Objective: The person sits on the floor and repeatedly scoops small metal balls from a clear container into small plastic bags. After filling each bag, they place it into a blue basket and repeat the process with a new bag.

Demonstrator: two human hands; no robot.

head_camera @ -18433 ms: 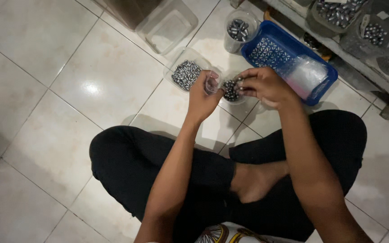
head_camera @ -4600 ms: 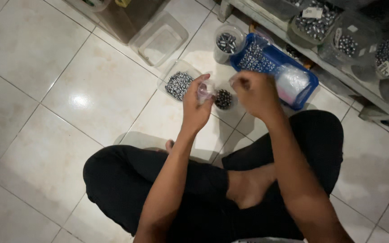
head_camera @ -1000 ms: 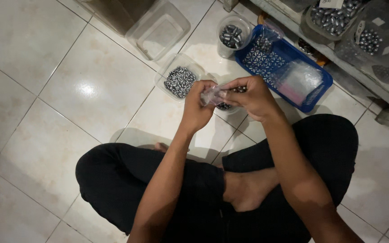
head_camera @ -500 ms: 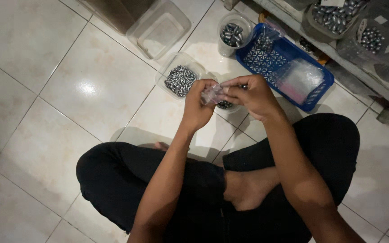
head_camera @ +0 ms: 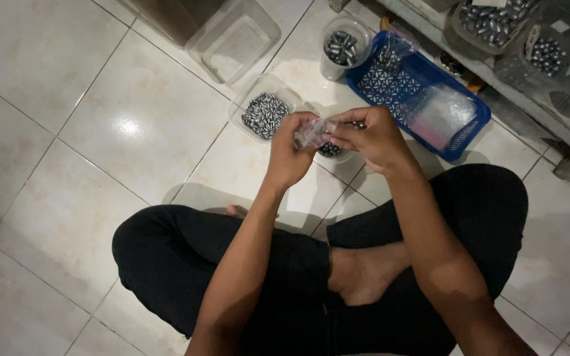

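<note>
I sit cross-legged on a tiled floor. My left hand (head_camera: 289,153) and my right hand (head_camera: 372,136) meet over a small clear plastic bag (head_camera: 314,132), both pinching it. Directly under the hands stands a small clear tub of round grey metal balls (head_camera: 329,150), mostly hidden by my fingers. To its left is a clear square tub of oblong grey metal weights (head_camera: 263,113).
A blue plastic basket (head_camera: 409,89) with a stack of clear bags (head_camera: 438,112) lies behind my right hand. A round cup of weights (head_camera: 340,46) and an empty clear tub (head_camera: 235,39) stand further back. A shelf with bins of weights (head_camera: 496,23) runs along the top right.
Over the last second both hands stay together on the bag and shift only slightly. Earlier the hands were apart, the left holding the bag, the right near the ball tub.
</note>
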